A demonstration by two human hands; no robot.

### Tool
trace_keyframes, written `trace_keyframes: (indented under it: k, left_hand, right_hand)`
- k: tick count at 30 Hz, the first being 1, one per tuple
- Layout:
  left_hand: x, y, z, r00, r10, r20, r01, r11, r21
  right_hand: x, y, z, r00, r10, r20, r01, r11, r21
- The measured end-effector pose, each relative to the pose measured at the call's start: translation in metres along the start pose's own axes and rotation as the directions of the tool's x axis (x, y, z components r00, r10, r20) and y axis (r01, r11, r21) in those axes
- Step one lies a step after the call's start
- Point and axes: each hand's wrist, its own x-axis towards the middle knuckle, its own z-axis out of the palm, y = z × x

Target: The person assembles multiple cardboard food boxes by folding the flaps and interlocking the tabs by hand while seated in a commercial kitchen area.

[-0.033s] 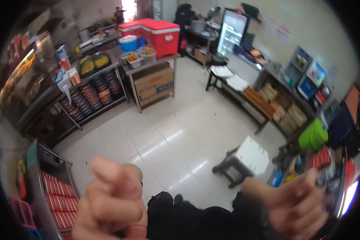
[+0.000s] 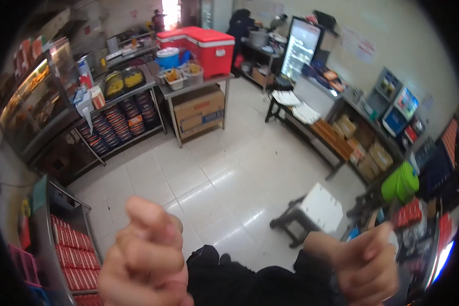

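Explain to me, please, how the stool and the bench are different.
The stool is short, while the bench is long. The stool shows a white top; the bench shows brown wood at its near end. Both have dark legs and stand on the tiled floor.

Smooth, glossy tile flr (image 2: 255, 163) w/ light streaks. Red cooler (image 2: 217, 57): hard plastic, slight sheen. Tbl (image 2: 201, 85): smooth metal, dull grey. Cardboard box (image 2: 199, 115): matt brn. Bench slats (image 2: 332, 140): wood. Paper sheets (image 2: 306, 112): matt wht. Grn bin (image 2: 398, 183): smooth plastic. Display case (image 2: 35, 97): shiny glass & metal. Wearer's clothes (image 2: 270, 285): matt blk cloth.
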Motion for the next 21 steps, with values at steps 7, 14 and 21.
trace_keyframes:
  k: [7, 14, 21]
  left_hand:
    - [-0.154, -0.160, -0.046, 0.631, -0.775, -0.024, 0.726, 0.580, 0.369]
    - [-0.325, -0.262, -0.055, -0.002, -0.993, -0.120, 0.957, -0.037, 0.288]
    - [-0.312, -0.474, -0.015, 0.187, -0.965, 0.185, 0.897, 0.244, 0.368]
  right_hand:
    - [-0.042, 0.157, -0.055, 0.948, -0.144, 0.285, -0.157, 0.566, 0.809]
    - [-0.022, 0.326, -0.090, 0.927, -0.206, 0.312, -0.193, 0.451, 0.871]
    - [-0.004, 0.436, -0.147, 0.918, -0.195, 0.346, -0.221, 0.471, 0.854]
